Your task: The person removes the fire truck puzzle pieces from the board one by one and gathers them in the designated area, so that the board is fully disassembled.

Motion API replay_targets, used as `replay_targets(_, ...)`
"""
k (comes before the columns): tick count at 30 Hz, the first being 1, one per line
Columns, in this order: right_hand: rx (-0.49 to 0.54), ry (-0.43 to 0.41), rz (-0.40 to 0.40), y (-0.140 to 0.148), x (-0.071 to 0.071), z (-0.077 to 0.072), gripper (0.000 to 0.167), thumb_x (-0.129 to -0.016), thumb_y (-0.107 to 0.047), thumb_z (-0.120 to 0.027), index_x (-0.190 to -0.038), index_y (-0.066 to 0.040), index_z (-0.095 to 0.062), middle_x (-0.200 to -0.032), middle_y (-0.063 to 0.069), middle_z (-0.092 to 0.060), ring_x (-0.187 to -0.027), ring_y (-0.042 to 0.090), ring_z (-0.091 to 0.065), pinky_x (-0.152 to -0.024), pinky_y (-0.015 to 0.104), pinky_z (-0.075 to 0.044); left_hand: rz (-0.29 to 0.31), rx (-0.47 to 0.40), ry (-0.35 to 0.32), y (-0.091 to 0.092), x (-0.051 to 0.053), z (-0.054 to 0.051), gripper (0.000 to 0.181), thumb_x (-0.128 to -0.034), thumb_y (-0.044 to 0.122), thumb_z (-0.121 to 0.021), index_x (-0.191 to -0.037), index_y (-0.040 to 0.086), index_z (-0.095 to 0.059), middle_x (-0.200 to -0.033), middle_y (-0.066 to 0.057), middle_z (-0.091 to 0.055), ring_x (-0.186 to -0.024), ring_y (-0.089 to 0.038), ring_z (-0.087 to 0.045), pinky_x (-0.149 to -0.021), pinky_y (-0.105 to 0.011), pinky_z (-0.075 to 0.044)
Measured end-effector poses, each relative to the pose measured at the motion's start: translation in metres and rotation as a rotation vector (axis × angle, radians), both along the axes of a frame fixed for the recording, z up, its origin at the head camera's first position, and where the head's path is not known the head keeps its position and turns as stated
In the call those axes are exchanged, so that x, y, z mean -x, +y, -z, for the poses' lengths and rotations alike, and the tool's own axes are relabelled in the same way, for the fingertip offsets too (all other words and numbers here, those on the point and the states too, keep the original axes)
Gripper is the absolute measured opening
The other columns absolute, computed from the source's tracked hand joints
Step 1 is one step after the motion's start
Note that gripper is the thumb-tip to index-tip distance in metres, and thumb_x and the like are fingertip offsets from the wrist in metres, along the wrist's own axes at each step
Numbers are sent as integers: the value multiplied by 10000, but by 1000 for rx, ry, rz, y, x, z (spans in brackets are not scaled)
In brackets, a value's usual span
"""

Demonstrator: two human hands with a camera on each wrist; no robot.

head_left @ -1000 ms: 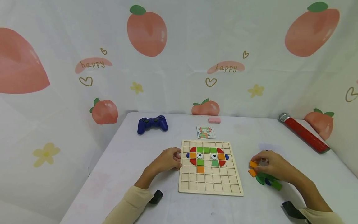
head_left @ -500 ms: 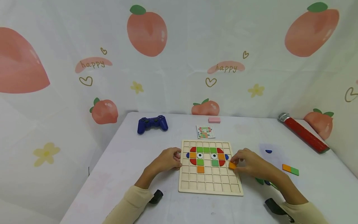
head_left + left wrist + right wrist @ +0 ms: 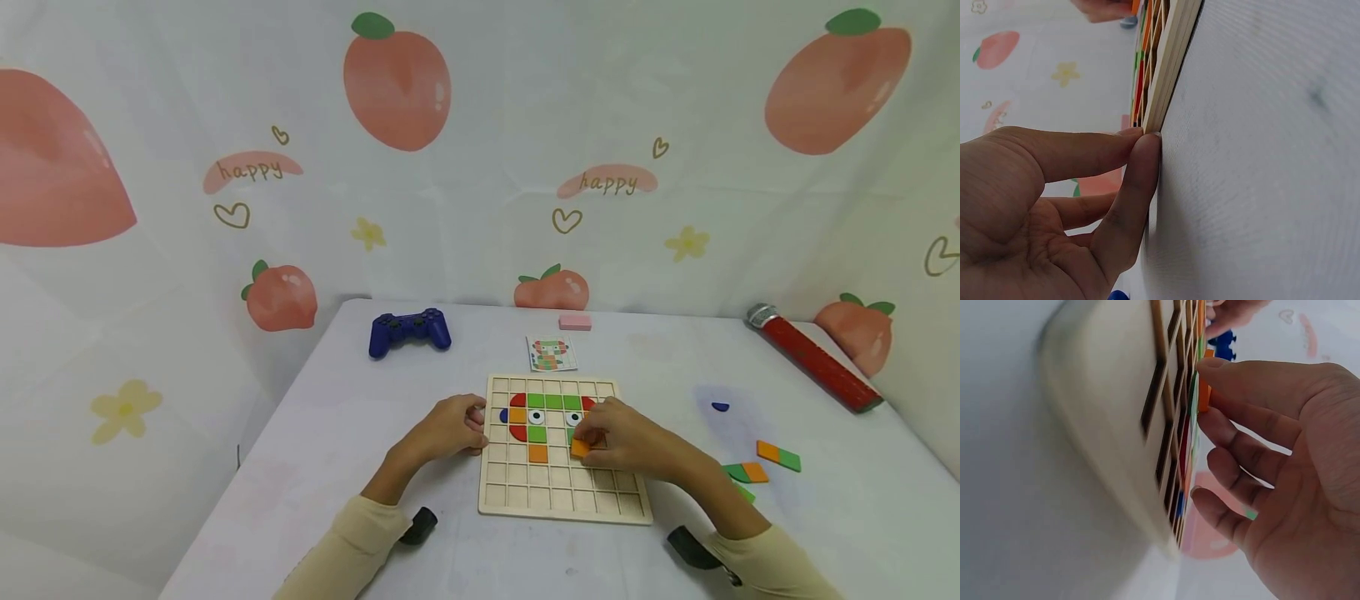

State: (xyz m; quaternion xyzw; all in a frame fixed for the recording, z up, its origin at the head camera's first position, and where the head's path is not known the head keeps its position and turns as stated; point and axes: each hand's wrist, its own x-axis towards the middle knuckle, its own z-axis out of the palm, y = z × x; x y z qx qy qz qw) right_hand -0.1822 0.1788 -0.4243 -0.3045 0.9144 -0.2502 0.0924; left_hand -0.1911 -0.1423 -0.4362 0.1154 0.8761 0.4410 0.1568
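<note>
A wooden grid board point(image 3: 517, 497) lies on the table, with red, green, orange and blue tiles and two eye tiles set in its squares. My left hand point(image 3: 450, 427) holds the board's left edge; in the left wrist view, thumb and a finger pinch that edge point(image 3: 1169, 69). Over the board's right half, my right hand point(image 3: 630, 440) pinches an orange square tile point(image 3: 580, 449) just below the right eye. The same orange tile point(image 3: 1205, 387) shows between thumb and fingers in the right wrist view. This hand hides part of the red and orange tiles on the right.
Loose tiles lie right of the board: an orange-and-green pair point(image 3: 778, 455), a green and orange group point(image 3: 746, 473) and a blue half-round point(image 3: 720, 407). Behind the board are a pattern card point(image 3: 551, 353), a pink block point(image 3: 574, 322), a blue game controller point(image 3: 409, 332) and a red microphone point(image 3: 817, 358).
My right hand has moved left from the loose tiles to the board, carrying an orange tile. The loose pieces are spread differently. My left hand stays at the board's edge.
</note>
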Motion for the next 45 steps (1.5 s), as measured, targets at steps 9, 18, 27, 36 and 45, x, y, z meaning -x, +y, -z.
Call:
replay_targets(9,4,-26,-27,-18,2,0,173,-905,-239,-824,-1073,-213,-794,-1018,-148,-671,-1013,119,-516,-875,333,-514,10,-6,1,0,2,2,628,-856,0,-820,-1424,-94,-568,-1047,-82,-642,-883,-148,-626,-783,-277,-570)
replay_targets(18,14,7,-94,-24,2,1,204,-896,-204,-853,-1085,-145,-802,-1023,-115,-710,-1005,95,-597,-1170,572,-399,9,9,7,0,2,3,632,-855,27,-817,-1424,-95,-571,-1037,-61,-642,-918,-170,-603,-823,-313,-560)
replay_targets(27,3,3,-103,-24,0,0,190,-891,-203,-857,-1067,-146,-813,-1019,-115,-705,-1046,132,-604,-1183,590,-378,12,1,6,0,1,2,635,-843,15,-817,-1419,-97,-575,-1049,-79,-651,-918,-167,-614,-830,-320,-566)
replay_targets(36,19,-8,-97,-19,-2,-1,195,-909,-194,-831,-1102,-172,-809,-1059,-125,-713,-1054,124,-598,-1021,462,-515,10,-8,8,-1,0,0,636,-832,11,-812,-1413,-101,-576,-1041,-88,-644,-905,-171,-612,-807,-319,-573)
replay_targets(45,11,2,-27,1,-4,-4,218,-935,-244,-808,-1146,-192,-796,-1099,-133,-710,-1072,152,-580,-950,413,-540,9,-8,1,0,1,0,634,-850,8,-816,-1422,-104,-565,-1040,-79,-645,-912,-174,-616,-791,-289,-571)
